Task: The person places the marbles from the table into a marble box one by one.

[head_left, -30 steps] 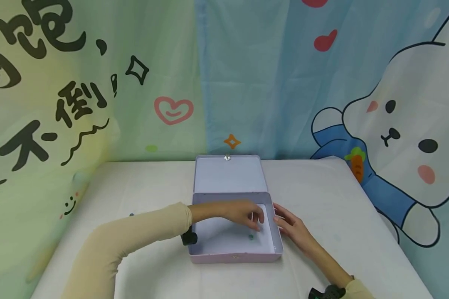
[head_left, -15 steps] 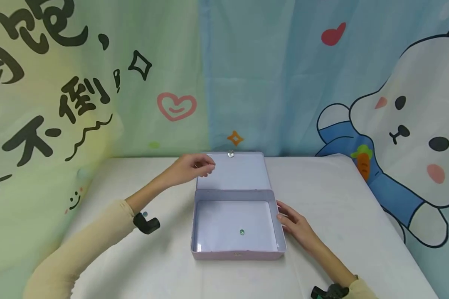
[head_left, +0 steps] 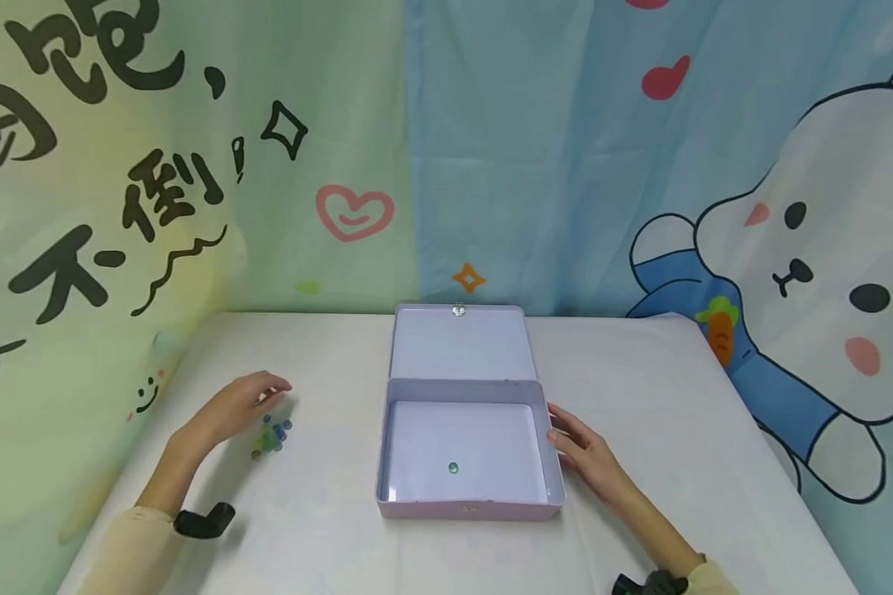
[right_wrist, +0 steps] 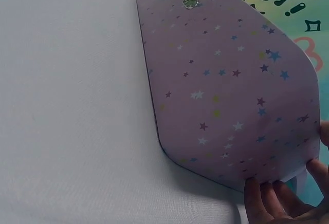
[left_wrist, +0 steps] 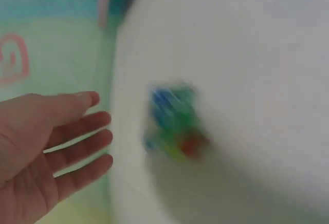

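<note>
My left hand (head_left: pixel 241 405) is just above and behind a small pile of glass marbles (head_left: pixel 271 435) at the left of the table. The left wrist view shows its fingers parted with nothing between them, beside the blurred blue, green and red marbles (left_wrist: pixel 175 118). At the middle, a shallow lilac tin box (head_left: pixel 470 511) has its lid (head_left: pixel 461 343) tilted back. One green marble (head_left: pixel 453 468) lies on its floor. My right hand (head_left: pixel 588 450) rests its fingers against the box's right side; the right wrist view shows the star-printed outer wall (right_wrist: pixel 226 85) under the fingertips.
A white cloth (head_left: pixel 327 529) covers the table. Behind it hangs a printed curtain (head_left: pixel 484 165) with a cartoon rabbit at right. A black wrist camera (head_left: pixel 204 522) is strapped to the left wrist.
My left hand has moved from inside the box, up past the lid, and left to the marble pile. The green marble in the box has rolled left. The right hand stays at the box.
</note>
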`<state>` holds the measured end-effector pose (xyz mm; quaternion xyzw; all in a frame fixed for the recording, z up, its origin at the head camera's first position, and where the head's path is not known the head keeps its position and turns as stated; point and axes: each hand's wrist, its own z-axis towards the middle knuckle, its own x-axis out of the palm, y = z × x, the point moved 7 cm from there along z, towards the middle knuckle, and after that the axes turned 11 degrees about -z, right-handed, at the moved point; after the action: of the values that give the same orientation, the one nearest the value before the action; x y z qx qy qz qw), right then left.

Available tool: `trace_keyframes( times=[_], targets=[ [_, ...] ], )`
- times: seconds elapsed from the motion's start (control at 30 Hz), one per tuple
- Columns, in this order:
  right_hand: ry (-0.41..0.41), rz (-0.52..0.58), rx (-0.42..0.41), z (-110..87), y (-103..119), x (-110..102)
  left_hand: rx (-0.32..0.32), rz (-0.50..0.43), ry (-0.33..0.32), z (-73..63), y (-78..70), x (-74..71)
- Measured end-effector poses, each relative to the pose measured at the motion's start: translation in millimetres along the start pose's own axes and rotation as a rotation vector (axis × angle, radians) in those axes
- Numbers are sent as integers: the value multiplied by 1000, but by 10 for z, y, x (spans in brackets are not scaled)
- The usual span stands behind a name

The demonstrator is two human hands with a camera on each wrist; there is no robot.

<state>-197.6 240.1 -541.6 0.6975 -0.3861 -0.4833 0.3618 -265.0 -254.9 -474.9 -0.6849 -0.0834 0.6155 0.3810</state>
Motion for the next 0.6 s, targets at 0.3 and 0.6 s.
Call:
trace_keyframes(
  times=[0.3,0.6],
  targets=[
    [-2,-20,5,10,21,-24,229,93,-92,-394,239,24],
    [-1,2,29,3,6,16,210,172,-26,-397,313,121]
  ],
)
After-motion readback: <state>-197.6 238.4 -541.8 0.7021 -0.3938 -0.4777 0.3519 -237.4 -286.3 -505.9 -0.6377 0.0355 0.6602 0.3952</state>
